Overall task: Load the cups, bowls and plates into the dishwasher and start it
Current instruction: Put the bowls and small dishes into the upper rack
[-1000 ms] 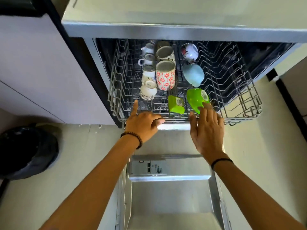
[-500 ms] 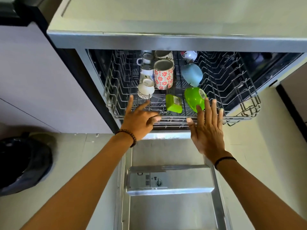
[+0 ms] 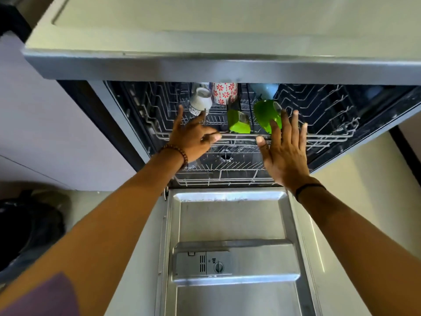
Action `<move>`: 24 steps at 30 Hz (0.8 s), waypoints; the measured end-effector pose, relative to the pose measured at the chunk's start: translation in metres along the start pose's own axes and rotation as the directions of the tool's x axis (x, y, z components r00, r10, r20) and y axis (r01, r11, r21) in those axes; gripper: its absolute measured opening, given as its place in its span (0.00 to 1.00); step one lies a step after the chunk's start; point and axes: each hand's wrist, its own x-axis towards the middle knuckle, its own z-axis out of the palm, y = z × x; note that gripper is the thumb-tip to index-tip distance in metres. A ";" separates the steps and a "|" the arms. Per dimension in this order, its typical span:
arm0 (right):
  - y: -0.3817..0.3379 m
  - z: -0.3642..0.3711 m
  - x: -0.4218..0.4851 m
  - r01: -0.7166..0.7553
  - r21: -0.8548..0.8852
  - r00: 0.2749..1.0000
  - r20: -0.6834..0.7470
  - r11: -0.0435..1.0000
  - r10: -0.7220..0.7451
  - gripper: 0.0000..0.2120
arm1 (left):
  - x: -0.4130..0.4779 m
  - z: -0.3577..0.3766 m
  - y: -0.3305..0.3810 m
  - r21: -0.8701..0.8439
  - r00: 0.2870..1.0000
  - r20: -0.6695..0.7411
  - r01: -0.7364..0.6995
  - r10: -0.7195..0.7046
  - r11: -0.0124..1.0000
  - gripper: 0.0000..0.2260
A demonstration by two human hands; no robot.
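1. Dishwasher point(image 3: 145, 124) fills the space beyond and below both hands; its door point(image 3: 230, 293) lies dropped flat beneath the forearms, with the detergent dispenser point(image 3: 205, 263) on its inner face, nearer the person than either hand.
2. Above the hands, the tabletop point(image 3: 205, 26) overhangs the opening and hides the back of the machine.
3. Upper rack point(image 3: 319, 135) runs crosswise, its long front rail stretching left to right just ahead of both hands; most of it sits inside the tub.
4. Lower rack point(image 3: 218, 176) shows beneath the hands and, as far as can be seen, holds no plates or bowls, so I judge that part of the loading is not yet done.
5. Left hand point(image 3: 193, 137) has its fingers spread apart and gripping nothing, palm at the front rail; whether it presses the wire I cannot tell.
6. Right hand point(image 3: 284, 149) is likewise flat and unclenched, fingers fanned upward, at the same rail and about level with the left, so neither is clearly nearer.
7. Just past the right fingertips sits a green cup point(image 3: 265, 115), and between the hands a second green cup point(image 3: 239, 124).
8. Beyond the left fingertips are a white cup point(image 3: 200, 102) and a red-flowered mug point(image 3: 224, 92); a pale blue cup point(image 3: 264, 90) lies further back.
9. My reading: the coming push goes straight away from the person, square to the rail.
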 end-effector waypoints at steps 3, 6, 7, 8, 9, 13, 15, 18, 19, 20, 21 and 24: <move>0.000 0.006 0.003 -0.005 -0.012 1.000 -0.016 1.000 0.005 0.30 | 0.004 0.001 -0.003 0.012 1.000 -0.006 0.005 -0.005 1.000 0.14; 0.002 0.006 0.001 0.000 0.000 1.000 -0.002 1.000 0.000 0.30 | 0.001 0.002 0.000 0.000 1.000 -0.017 0.001 -0.001 1.000 0.14; 0.002 0.005 0.001 0.006 0.006 1.000 0.004 1.000 -0.006 0.30 | 0.001 0.000 0.000 -0.018 1.000 -0.012 0.005 -0.005 1.000 0.15; 0.002 0.003 0.002 0.012 0.011 1.000 0.007 1.000 -0.012 0.30 | 0.001 -0.001 0.000 -0.026 1.000 -0.003 0.009 -0.009 1.000 0.15; 0.002 0.002 0.002 0.015 0.013 1.000 0.009 1.000 -0.015 0.30 | 0.001 -0.002 0.000 -0.018 1.000 0.003 0.006 -0.006 1.000 0.15; 0.002 0.000 0.000 0.013 -0.008 0.999 0.035 1.000 -0.013 0.32 | -0.003 0.010 -0.002 0.066 0.996 -0.069 -0.044 0.048 0.997 0.15; 0.004 -0.001 -0.001 0.016 -0.007 0.998 0.056 1.000 -0.016 0.32 | -0.005 0.015 -0.002 0.072 0.992 -0.108 -0.061 0.069 0.995 0.15; 0.005 -0.004 0.000 0.020 0.001 0.998 0.065 1.000 -0.020 0.33 | -0.008 0.018 0.000 0.080 0.987 -0.140 -0.061 0.072 0.995 0.17; 0.003 -0.005 -0.001 0.012 0.001 0.998 0.054 1.000 -0.012 0.33 | -0.010 0.020 0.001 0.098 0.987 -0.148 -0.050 0.064 0.994 0.18; 0.001 -0.006 -0.004 -0.005 0.013 0.999 0.037 1.000 0.004 0.32 | -0.013 0.023 0.003 0.119 0.987 -0.156 -0.026 0.045 0.993 0.20; -0.003 -0.006 -0.008 -0.028 0.043 1.000 0.014 0.999 0.027 0.31 | -0.017 0.026 0.005 0.138 0.985 -0.169 0.000 0.023 0.990 0.23; -0.020 -0.001 -0.033 -0.098 0.197 0.992 -0.058 0.976 0.111 0.28 | -0.030 0.038 0.011 0.208 0.971 -0.237 0.014 0.036 0.978 0.27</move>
